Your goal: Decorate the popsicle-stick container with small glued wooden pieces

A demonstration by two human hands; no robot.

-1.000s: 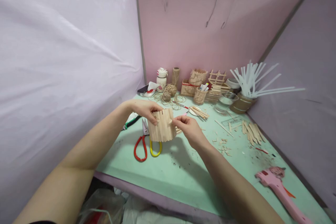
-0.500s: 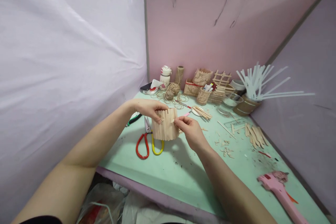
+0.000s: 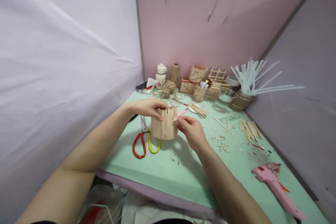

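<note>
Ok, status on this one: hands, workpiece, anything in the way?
Left hand gripping wooden-stick cylinder near its top edge. Right hand pinching small pale piece at its side. Scissors close by, partly hidden behind it.

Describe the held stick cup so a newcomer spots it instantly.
On the green table, find the scissors with one red and one yellow handle. Just to their right, the left hand grips the stick cup, walled with upright wooden sticks. Unlike the wooden containers at the back, it is in hand.

mint table (image 3: 147, 171) | pink wall (image 3: 181, 24) past back edge | lilac wall (image 3: 65, 49) along left edge | greyer wall (image 3: 304, 52), right edge, perhaps just shaded
</note>
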